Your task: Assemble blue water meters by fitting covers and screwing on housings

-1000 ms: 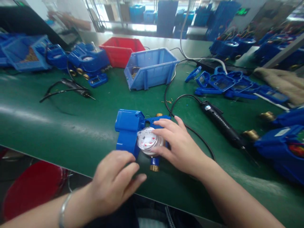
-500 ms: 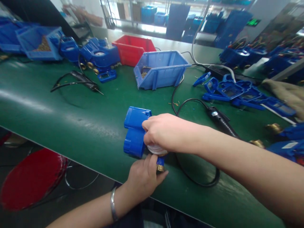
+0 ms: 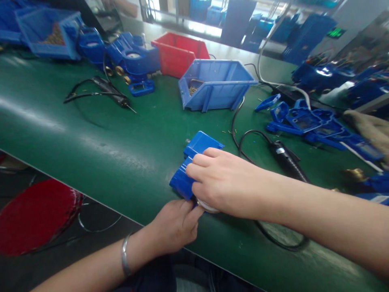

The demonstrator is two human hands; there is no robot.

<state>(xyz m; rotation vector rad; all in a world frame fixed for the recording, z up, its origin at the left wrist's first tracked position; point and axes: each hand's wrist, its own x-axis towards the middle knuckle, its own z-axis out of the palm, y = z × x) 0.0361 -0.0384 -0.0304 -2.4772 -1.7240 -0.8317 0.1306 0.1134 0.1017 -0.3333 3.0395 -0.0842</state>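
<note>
A blue water meter (image 3: 181, 180) is held just above or on the green bench near its front edge; I cannot tell if it touches. My right hand (image 3: 214, 174) is wrapped over its middle from above, fingers curled on the blue housing. A white round rim (image 3: 208, 207) shows under that palm. My left hand (image 3: 178, 225), with a silver bangle at the wrist, grips the near end of the meter, its fingertips partly hidden. The meter's brass pipe end is covered.
Beyond stand a blue bin (image 3: 217, 89) with small screws and a red bin (image 3: 180, 54). Electric screwdrivers lie left (image 3: 111, 91) and right (image 3: 288, 160), with cables. Blue frames (image 3: 313, 121) lie right; more meters (image 3: 133, 54) stand back left. A red stool (image 3: 39, 217) is below the edge.
The water meter has turned clockwise and tilted in my hands. My left hand has shifted left, and the brass threaded end is now out of sight. The view has shifted slightly.
</note>
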